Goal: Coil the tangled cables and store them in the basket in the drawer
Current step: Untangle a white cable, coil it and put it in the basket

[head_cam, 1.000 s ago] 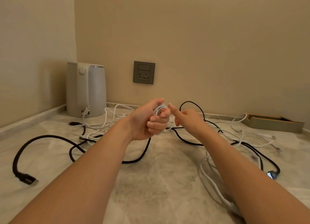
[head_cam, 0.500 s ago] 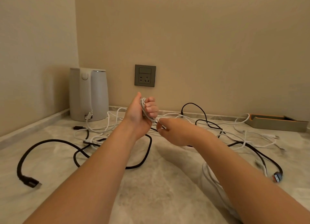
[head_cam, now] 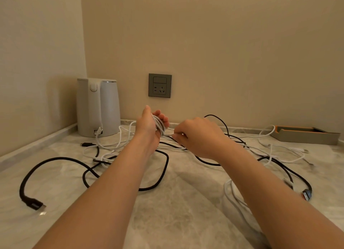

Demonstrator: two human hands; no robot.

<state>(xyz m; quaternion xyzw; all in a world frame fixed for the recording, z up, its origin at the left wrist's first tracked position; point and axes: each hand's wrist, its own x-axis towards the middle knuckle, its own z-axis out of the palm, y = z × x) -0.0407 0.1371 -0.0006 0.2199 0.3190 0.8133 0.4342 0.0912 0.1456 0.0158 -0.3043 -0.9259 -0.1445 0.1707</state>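
My left hand [head_cam: 149, 127] is raised above the marble counter, with a white cable coil [head_cam: 158, 125] wound around its fingers. My right hand [head_cam: 197, 137] pinches the free run of that white cable just right of the coil. Loose white cables [head_cam: 283, 148] trail across the counter on both sides. A thick black cable [head_cam: 55, 160] loops at the left and ends in a plug [head_cam: 34, 205]. Another black cable [head_cam: 294, 176] runs to a USB plug [head_cam: 306, 194] at the right. No drawer or basket is in view.
A white kettle [head_cam: 97, 107] stands in the back left corner. A grey wall socket [head_cam: 159, 85] sits on the back wall. A flat grey and orange tray [head_cam: 305, 135] lies at the back right. The marble counter [head_cam: 176, 202] stretches toward me.
My left hand has turned from a fist to palm-right with the coil around its fingers. My right hand has swung from beside the coil to below and right of it, pinching the cable.
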